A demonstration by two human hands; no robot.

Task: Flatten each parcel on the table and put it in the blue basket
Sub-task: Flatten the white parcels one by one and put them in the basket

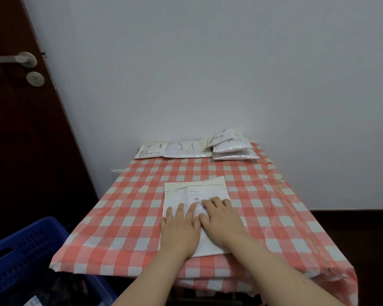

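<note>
A white parcel (195,191) with a printed label lies flat on the red-and-white checked table (274,206), near its front edge. My left hand (179,228) presses on the parcel's lower left part with straight, spread fingers. Beside it, my right hand (219,219) presses palm-down on the parcel's middle and right, fingers straight over the label. The blue basket (25,250) stands on the floor at the lower left, below the table's corner, with dark contents partly visible inside.
Several more white parcels lie along the table's far edge by the wall: one flat parcel at the left (150,150), one in the middle (186,149), and a stack (232,146) at the right. A dark wooden door (20,129) stands at the left.
</note>
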